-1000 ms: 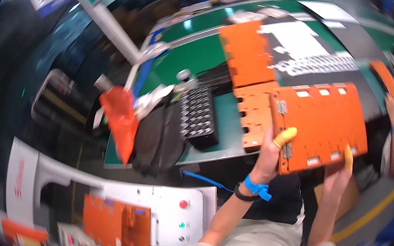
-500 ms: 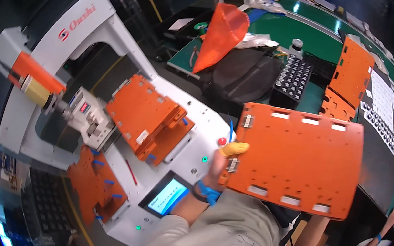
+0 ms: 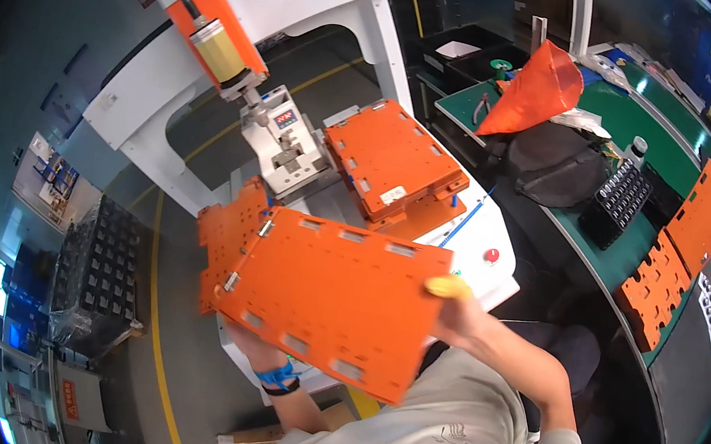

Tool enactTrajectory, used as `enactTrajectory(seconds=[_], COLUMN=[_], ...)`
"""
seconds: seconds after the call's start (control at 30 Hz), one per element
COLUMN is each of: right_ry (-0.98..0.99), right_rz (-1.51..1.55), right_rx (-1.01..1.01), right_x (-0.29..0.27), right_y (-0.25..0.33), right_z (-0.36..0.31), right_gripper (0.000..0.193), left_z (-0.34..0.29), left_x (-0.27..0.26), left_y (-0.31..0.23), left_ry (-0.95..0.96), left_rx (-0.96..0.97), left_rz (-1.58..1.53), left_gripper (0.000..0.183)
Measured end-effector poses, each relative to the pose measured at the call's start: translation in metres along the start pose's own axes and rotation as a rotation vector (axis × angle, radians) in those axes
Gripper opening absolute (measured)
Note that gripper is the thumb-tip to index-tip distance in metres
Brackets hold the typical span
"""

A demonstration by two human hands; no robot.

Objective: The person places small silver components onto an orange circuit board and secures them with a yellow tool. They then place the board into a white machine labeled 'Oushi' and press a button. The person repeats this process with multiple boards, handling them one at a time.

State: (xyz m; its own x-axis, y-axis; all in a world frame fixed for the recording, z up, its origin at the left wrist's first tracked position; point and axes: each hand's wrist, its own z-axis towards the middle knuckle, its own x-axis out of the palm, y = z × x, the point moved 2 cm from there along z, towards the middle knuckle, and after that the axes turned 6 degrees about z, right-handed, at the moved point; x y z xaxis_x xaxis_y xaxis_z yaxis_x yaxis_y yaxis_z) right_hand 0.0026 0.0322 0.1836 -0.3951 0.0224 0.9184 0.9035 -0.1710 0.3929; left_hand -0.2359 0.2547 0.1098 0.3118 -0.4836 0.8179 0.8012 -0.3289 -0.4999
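Both hands gripped the orange fixture plate (image 3: 330,299), held tilted above the white machine (image 3: 346,8): right hand (image 3: 456,310) closed on its right edge, left hand (image 3: 247,346) mostly hidden underneath

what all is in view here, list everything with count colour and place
flat fixture plate: 1, orange, held in both hands, centre
fixture on machine bed: 1, orange, behind the held plate
gantry machine: 1, white with orange head, top left
cone-shaped bag: 1, orange, top right bench
black tray: 1, on green bench
orange plates on bench: several, right
dark crate: 1, floor, left
left hand: mostly hidden under plate, blue wristband
right hand: yellow fingertip cover, grips plate's right edge
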Motion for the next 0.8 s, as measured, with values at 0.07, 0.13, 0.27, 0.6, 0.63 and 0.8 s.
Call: enactTrajectory(seconds=[0.07,0.13,0.27,0.6,0.63,0.8], right_ry=[-0.011,0.008,0.020,0.087,0.103,0.098], right_rz=[0.014,-0.082,-0.197,-0.039,-0.007,0.080], right_rx=[0.033,0.102,0.078,0.259,0.304,0.336], right_x=[0.008,0.013,0.038,0.037,0.037,0.040], right_y=[-0.018,-0.040,-0.073,-0.110,-0.114,-0.149], right_z=[0.033,0.064,0.104,0.162,0.166,0.195], right_gripper=[0.051,0.049,0.045,0.042,0.040,0.035], left_z=[-0.013,-0.024,-0.035,0.000,0.006,0.036], left_x=[0.036,0.052,0.078,0.082,0.079,0.047], left_y=[0.007,0.007,0.026,0.039,0.035,0.005], left_ry=[-0.001,-0.148,-0.475,-0.655,-0.683,-0.847], left_rx=[0.051,0.378,1.090,0.949,0.928,0.791], left_rz=[-0.202,0.036,0.841,1.828,1.863,2.014], left_gripper=[0.060,0.064,0.075,0.073,0.073,0.079])
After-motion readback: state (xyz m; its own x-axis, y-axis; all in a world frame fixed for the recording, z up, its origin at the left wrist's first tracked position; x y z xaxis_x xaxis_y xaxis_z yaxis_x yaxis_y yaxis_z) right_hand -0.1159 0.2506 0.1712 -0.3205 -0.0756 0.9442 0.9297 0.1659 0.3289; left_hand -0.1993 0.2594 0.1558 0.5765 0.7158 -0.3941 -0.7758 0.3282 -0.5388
